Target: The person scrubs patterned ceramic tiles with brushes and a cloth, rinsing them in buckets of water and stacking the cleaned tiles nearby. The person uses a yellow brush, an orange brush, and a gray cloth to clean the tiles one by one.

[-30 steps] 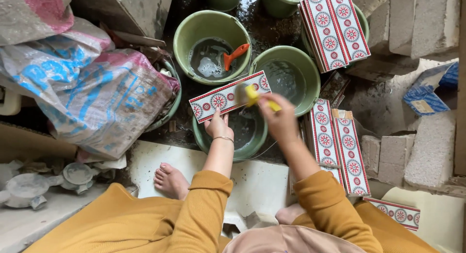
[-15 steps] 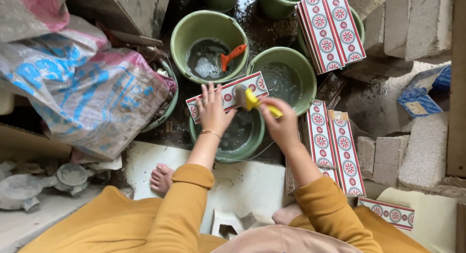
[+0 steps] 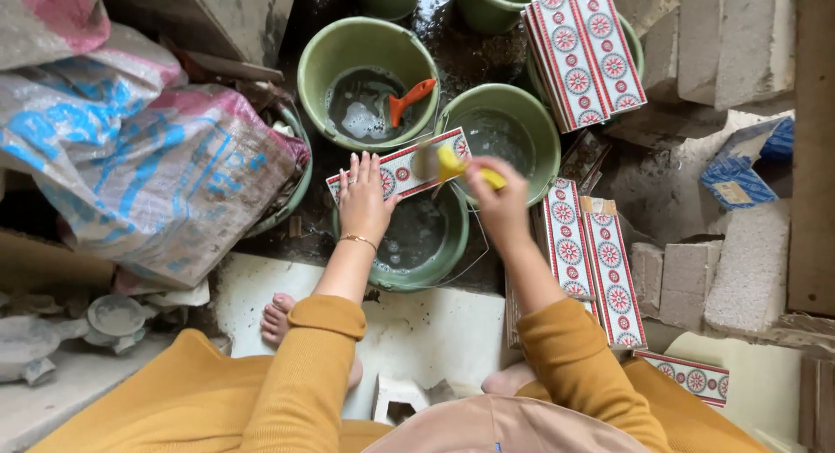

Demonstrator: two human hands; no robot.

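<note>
left hand (image 3: 364, 203) flat, fingers spread, pressing patterned tile (image 3: 402, 168) at frame centre, over rim of green bucket (image 3: 426, 270) | right hand (image 3: 497, 201) closed around yellow-handled brush (image 3: 445, 164), bristles on tile | second bucket (image 3: 365, 49) above, orange brush (image 3: 409, 100) inside | tile stack (image 3: 583, 49) upper right | bags (image 3: 148, 175) left

A long, narrow tile (image 3: 402, 167) with a white face, red borders and a row of red round flower patterns lies flat and slanted across the rim of a green bucket (image 3: 424, 270) that holds murky water. A brush with a yellow handle (image 3: 452, 164) rests its blurred bristle end on the tile's right half.
</note>
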